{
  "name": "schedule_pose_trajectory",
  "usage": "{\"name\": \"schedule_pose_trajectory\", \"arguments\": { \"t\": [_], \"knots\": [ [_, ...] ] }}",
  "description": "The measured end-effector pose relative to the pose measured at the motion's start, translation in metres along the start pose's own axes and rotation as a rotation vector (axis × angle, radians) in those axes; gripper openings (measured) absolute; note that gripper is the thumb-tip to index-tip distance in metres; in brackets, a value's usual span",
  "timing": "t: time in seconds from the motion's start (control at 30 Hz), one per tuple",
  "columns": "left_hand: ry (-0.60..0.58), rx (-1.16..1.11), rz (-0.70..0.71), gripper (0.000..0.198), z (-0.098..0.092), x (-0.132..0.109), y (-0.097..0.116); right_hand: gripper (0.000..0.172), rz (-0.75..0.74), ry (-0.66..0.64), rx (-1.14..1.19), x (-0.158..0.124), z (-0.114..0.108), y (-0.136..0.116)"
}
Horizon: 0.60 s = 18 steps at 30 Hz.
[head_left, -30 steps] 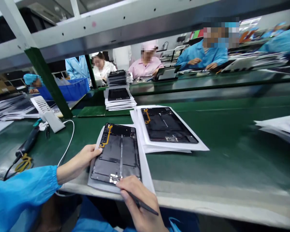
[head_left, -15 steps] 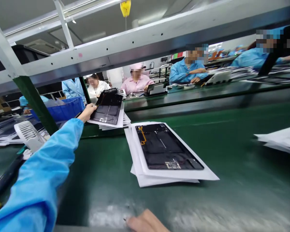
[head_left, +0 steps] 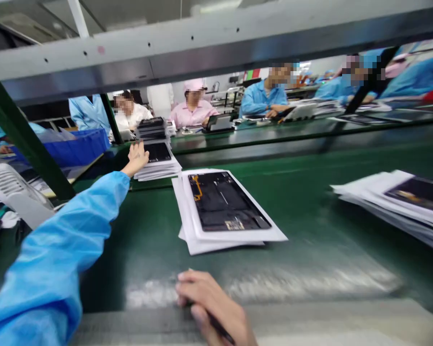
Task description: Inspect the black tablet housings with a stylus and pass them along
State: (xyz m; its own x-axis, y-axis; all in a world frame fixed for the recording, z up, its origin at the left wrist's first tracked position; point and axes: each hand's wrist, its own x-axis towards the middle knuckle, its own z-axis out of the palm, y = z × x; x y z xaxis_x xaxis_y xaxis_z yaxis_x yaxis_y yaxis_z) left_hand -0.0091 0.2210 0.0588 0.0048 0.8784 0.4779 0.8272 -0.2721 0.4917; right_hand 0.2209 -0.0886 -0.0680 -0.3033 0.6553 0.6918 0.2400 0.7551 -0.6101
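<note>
My left hand (head_left: 137, 156), at the end of a blue sleeve, reaches far across the green belt. Its fingers are spread and empty beside a stack of white sheets topped by an open black tablet (head_left: 158, 153). My right hand (head_left: 212, 307) rests at the near edge of the belt, closed round a thin dark stylus (head_left: 221, 329). Between the hands lies another open black tablet (head_left: 223, 202) on a pile of white sheets (head_left: 202, 240).
More sheets with a tablet (head_left: 400, 202) lie on the belt at the right. A white fan (head_left: 10, 192) and a green post (head_left: 25, 139) stand at the left, with a blue bin (head_left: 75, 149) behind. Several people work at the far bench.
My left hand carried the tablet on its sheet from in front of me to the far stack, set it down and let go. The view swung right.
</note>
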Motion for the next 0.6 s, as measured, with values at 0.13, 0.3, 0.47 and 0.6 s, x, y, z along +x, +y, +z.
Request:
{"name": "schedule_pose_trajectory", "arguments": {
  "t": [0.13,0.3,0.47,0.6],
  "knots": [
    [-0.179,0.101,0.329,0.056,-0.007,-0.073,0.014,0.048,0.019,-0.062,-0.302,0.027,-0.050,0.018],
    [-0.200,0.456,1.006,0.040,-0.011,-0.156,0.029,0.038,0.089,-0.349,-0.624,0.073,-0.083,0.063],
    [-0.233,0.426,1.115,0.019,0.006,-0.189,0.043,0.032,0.068,-0.396,-0.655,0.084,-0.075,0.076],
    [-0.277,0.340,1.093,0.013,0.021,-0.192,0.056,0.027,0.051,-0.376,-0.656,0.082,-0.070,0.078]
  ]
}}
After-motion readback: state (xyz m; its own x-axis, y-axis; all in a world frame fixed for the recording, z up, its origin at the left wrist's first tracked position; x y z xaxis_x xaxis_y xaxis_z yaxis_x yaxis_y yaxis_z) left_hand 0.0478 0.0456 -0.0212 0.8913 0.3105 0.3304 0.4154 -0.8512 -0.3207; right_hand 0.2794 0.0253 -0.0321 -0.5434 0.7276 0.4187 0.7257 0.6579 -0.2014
